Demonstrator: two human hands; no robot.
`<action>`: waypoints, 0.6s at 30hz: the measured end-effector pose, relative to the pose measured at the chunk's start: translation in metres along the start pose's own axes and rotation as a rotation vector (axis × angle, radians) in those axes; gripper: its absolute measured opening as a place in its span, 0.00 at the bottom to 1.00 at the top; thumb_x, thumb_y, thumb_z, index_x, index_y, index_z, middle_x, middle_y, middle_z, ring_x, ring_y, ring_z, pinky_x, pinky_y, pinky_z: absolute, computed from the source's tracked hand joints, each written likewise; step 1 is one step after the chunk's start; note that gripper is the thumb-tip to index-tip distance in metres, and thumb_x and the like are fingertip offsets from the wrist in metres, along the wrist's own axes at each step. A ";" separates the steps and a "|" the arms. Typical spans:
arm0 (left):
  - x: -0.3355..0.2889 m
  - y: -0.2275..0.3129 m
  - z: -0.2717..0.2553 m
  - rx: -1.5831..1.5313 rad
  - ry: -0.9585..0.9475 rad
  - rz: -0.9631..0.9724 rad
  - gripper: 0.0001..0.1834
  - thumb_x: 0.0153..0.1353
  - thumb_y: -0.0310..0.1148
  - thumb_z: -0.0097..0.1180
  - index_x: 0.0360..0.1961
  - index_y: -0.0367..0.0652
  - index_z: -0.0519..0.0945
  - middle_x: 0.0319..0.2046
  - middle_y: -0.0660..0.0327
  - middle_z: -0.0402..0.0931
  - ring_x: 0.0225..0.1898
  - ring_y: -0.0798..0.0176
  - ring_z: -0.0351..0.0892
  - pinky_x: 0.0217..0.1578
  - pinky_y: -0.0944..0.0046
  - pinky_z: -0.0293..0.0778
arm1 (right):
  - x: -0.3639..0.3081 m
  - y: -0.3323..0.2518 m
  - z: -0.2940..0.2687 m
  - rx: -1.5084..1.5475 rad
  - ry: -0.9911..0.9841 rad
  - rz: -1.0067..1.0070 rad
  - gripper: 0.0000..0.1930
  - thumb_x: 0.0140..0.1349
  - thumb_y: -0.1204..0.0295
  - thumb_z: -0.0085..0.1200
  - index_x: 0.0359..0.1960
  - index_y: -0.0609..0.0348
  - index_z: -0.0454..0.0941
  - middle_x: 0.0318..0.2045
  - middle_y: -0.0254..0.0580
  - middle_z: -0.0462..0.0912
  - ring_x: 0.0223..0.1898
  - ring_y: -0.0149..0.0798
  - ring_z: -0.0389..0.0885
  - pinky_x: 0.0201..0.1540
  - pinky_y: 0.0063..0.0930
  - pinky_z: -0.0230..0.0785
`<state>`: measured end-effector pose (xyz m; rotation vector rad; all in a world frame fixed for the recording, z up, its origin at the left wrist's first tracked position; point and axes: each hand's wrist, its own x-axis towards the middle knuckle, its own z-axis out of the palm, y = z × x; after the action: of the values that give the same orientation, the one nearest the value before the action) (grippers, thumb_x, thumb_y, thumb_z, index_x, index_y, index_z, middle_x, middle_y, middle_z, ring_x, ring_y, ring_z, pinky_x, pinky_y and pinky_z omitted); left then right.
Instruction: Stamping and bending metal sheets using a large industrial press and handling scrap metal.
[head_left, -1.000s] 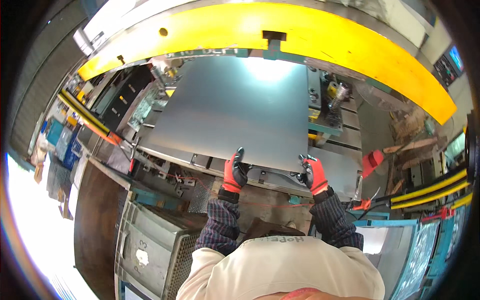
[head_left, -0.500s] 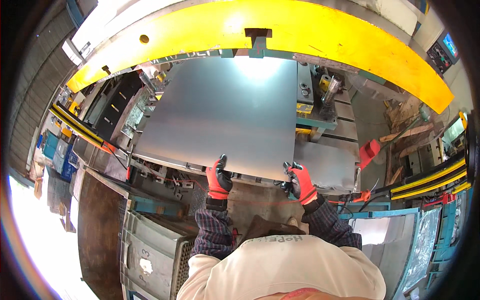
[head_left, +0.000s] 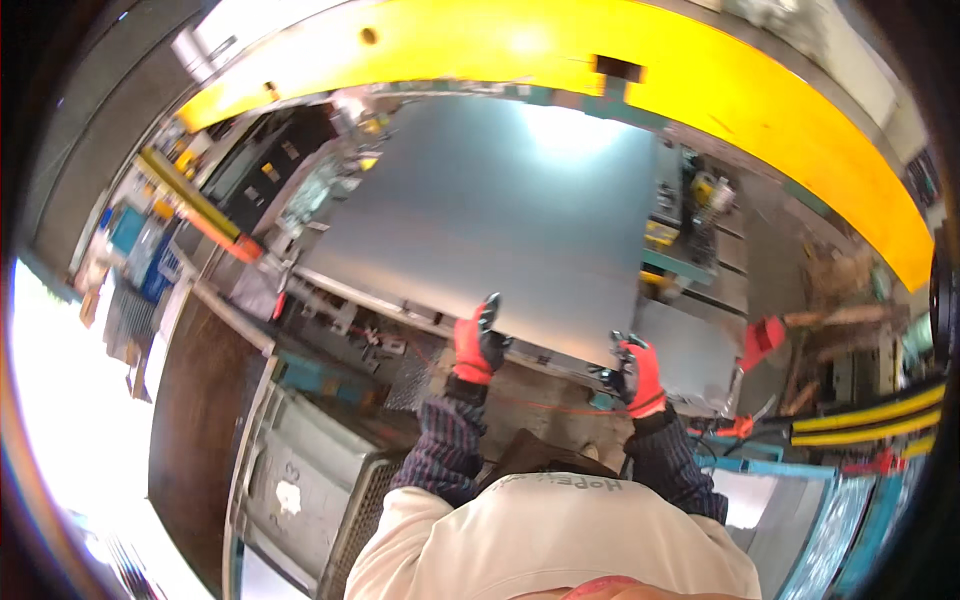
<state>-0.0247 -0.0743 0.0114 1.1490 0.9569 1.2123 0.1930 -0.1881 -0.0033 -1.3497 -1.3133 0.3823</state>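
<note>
A large, flat grey metal sheet (head_left: pixel 490 220) lies in front of me on the bed of a machine, beneath a yellow beam. Both of my hands wear red gloves with black palms and fingers. At the sheet's near edge, my left hand (head_left: pixel 478 345) has its thumb on top and its other fingers curled below the rim. My right hand (head_left: pixel 638 375) is at the near right corner, with the corner between thumb and fingers. Blur and the sheet itself partly hide the fingers of both hands. A smaller grey metal sheet (head_left: pixel 690 350) lies just right of the large one.
The yellow beam (head_left: pixel 500 45) spans the far side. Yellow-and-black guard bars stand at left (head_left: pixel 195 200) and right (head_left: pixel 870 415). A grey crate (head_left: pixel 305 485) sits at lower left. Beside the small sheet is a red part (head_left: pixel 763 342); a metal post (head_left: pixel 715 205) rises behind it.
My view has turned, so the whole scene has shifted right and tilted clockwise, with some blur. Against the large metal sheet, my hands keep about the same places.
</note>
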 end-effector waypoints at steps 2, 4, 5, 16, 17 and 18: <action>0.009 0.002 0.008 -0.007 0.051 0.081 0.12 0.49 0.30 0.47 0.36 0.37 0.71 0.27 0.66 0.70 0.26 0.74 0.68 0.26 0.76 0.66 | 0.004 -0.032 0.001 0.662 0.002 0.542 0.07 0.50 0.71 0.39 0.21 0.62 0.66 0.14 0.34 0.66 0.11 0.29 0.66 0.10 0.18 0.57; 0.011 0.003 0.013 -0.431 0.090 -0.162 0.08 0.48 0.32 0.49 0.29 0.40 0.72 0.22 0.66 0.70 0.23 0.72 0.69 0.21 0.74 0.66 | 0.007 -0.036 0.002 0.753 0.001 0.590 0.07 0.50 0.71 0.38 0.20 0.60 0.65 0.14 0.33 0.66 0.09 0.29 0.65 0.09 0.18 0.57; 0.011 0.006 0.014 -0.490 0.125 -0.222 0.07 0.48 0.33 0.49 0.27 0.42 0.72 0.21 0.67 0.69 0.22 0.72 0.69 0.19 0.72 0.66 | 0.009 -0.045 0.001 0.721 -0.016 0.671 0.06 0.50 0.71 0.38 0.21 0.59 0.65 0.15 0.33 0.66 0.10 0.29 0.67 0.10 0.18 0.57; 0.021 -0.004 0.018 -0.590 0.235 -0.244 0.07 0.45 0.30 0.52 0.26 0.38 0.74 0.22 0.66 0.71 0.22 0.71 0.69 0.20 0.68 0.67 | -0.022 -0.018 -0.023 0.960 0.227 0.666 0.17 0.53 0.61 0.37 0.39 0.58 0.65 0.32 0.43 0.72 0.32 0.39 0.72 0.31 0.32 0.67; 0.020 -0.010 0.010 -0.440 0.174 -0.148 0.07 0.45 0.30 0.52 0.26 0.39 0.74 0.22 0.66 0.71 0.22 0.71 0.70 0.21 0.68 0.68 | -0.035 -0.004 -0.028 0.988 0.339 0.695 0.17 0.54 0.61 0.37 0.39 0.59 0.65 0.31 0.45 0.73 0.31 0.41 0.73 0.33 0.33 0.67; 0.021 -0.021 0.001 -0.274 0.184 -0.020 0.08 0.45 0.31 0.52 0.27 0.40 0.74 0.23 0.67 0.71 0.23 0.71 0.69 0.21 0.69 0.68 | -0.051 0.004 -0.031 0.983 0.405 0.708 0.17 0.53 0.61 0.38 0.39 0.60 0.65 0.30 0.47 0.73 0.30 0.42 0.73 0.33 0.35 0.67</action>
<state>-0.0173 -0.0528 -0.0086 0.8209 0.9023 1.4028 0.2041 -0.2440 -0.0211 -0.8992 -0.1653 1.0138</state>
